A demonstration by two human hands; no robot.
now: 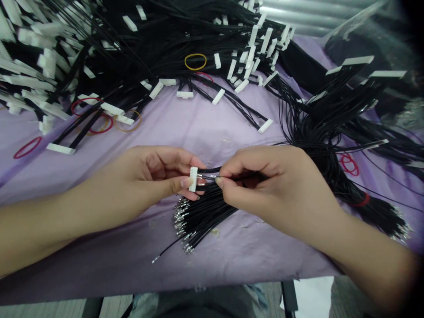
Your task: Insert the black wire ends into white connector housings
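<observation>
Left hand [155, 170] pinches white connector [193, 179] between thumb and fingers, wrist level. Right hand [268, 185] pinches black wire bundle [212, 212] just beside connector, above lilac cloth [245, 260].

The left hand [145, 174] grips a white connector housing [194, 179]. The right hand's [265, 187] fingers [232, 164] pinch black wires [208, 176] at it, apparently at its slots, above a crimped-wire bundle [205, 216]. Wired harnesses [198, 44] spread across the lilac-covered bench [212, 132] from 9 to 3 o'clock; rubber bands [127, 120] lie near 10 o'clock.

Red rubber band [28, 147] & yellow rubber band [195, 62] on lilac cloth [185, 132], ribbed metal sheet [318, 15] behind, top rt.
</observation>
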